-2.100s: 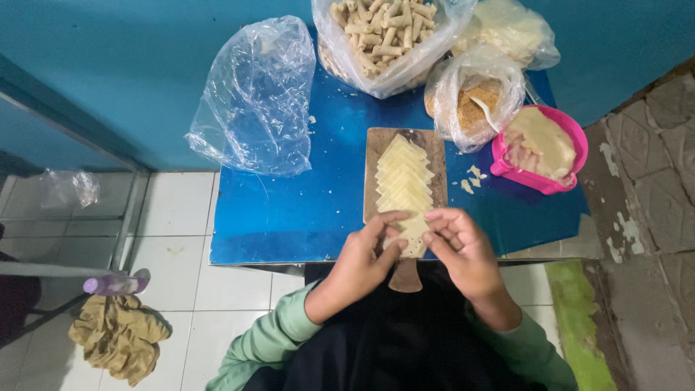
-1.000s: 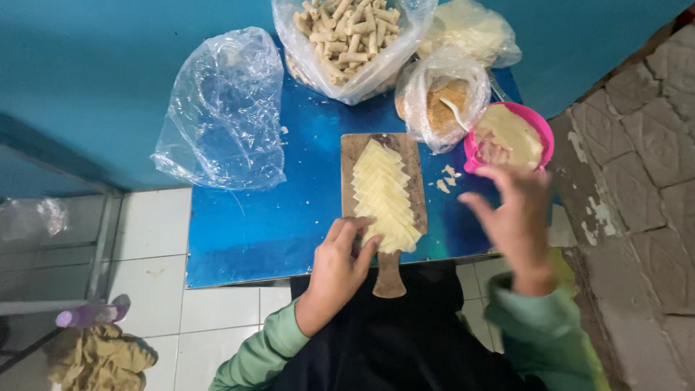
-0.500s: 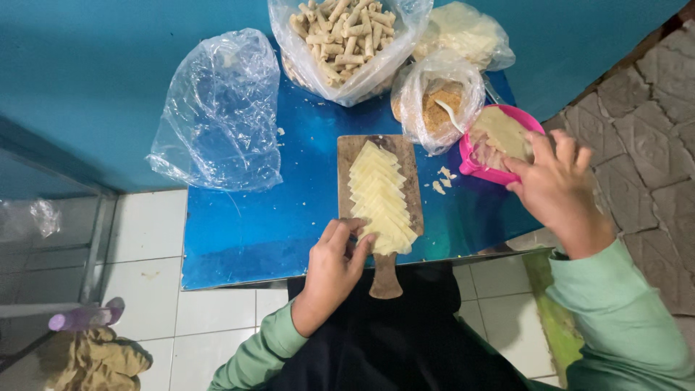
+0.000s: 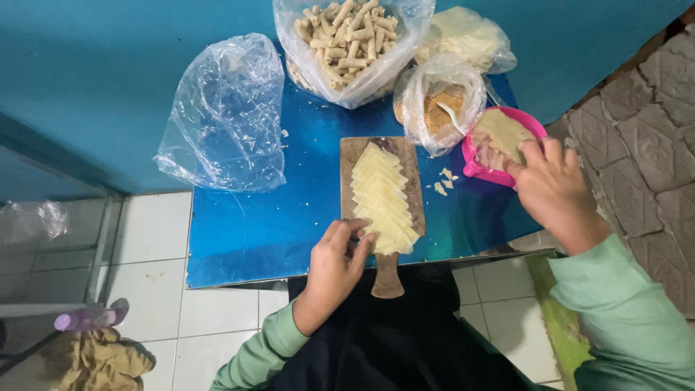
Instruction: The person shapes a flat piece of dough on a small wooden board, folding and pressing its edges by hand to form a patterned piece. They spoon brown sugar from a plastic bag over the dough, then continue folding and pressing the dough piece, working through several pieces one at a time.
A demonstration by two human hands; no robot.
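Reaching out to the right, your right hand [image 4: 554, 190] has its fingers bent over the near rim of the pink bowl [image 4: 472, 164]. The fingertips touch the pale filling [image 4: 504, 133] inside, but you cannot tell if they pinch any of it yet. That bowl sits at the right edge of the blue table [image 4: 253, 224], to the right of the board.

Your left hand [image 4: 339, 262] is at the near end of the wooden cutting board [image 4: 352, 153]. Its fingers are curled and touch the nearest wrapper in the row of thin yellow wrappers [image 4: 384, 199]. It does not lift one; it just rests there.

The board's long side runs from near to far, with its handle [image 4: 386, 279] pointing at you. The wrappers lie along it the same way, each one lapping over the next. So the wrappers are right by your left hand, and the filling is right by your right hand.

Now the bags. 1 big clear bag [image 4: 351, 40] at the far side is full of finished rolls. 1 smaller bag [image 4: 440, 108] next to the bowl holds brown crumbs and a white spoon. 1 more bag [image 4: 467, 35] behind it holds pale sheets. 1 crumpled clear bag [image 4: 224, 116] on the left looks empty. A few crumbs [image 4: 443, 181] lie between the board and the bowl.
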